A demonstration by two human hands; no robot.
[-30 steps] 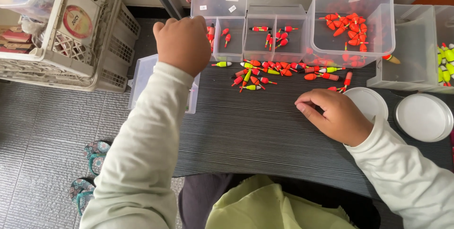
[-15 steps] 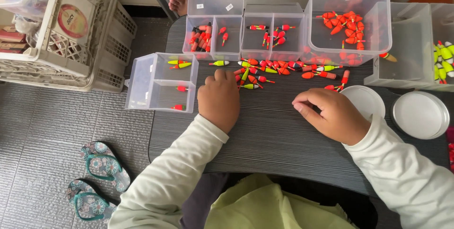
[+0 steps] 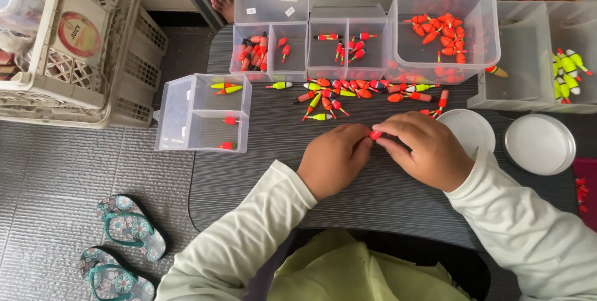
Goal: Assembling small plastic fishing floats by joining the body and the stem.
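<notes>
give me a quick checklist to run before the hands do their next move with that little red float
1. Float held: ok, pinched between the fingertips of the left hand and right hand.
2. Float intact: cannot tell, fingers cover most of it.
3. Two-cell box open and near the left hand: ok, it lies on the table's left edge with a few floats inside.
4. Loose pile apart from the hands: ok, it lies beyond them, not touching.
5. Round lids out of the way: ok, right of the right hand.
6. Box overhang: cannot tell, it sits at the edge.
</notes>
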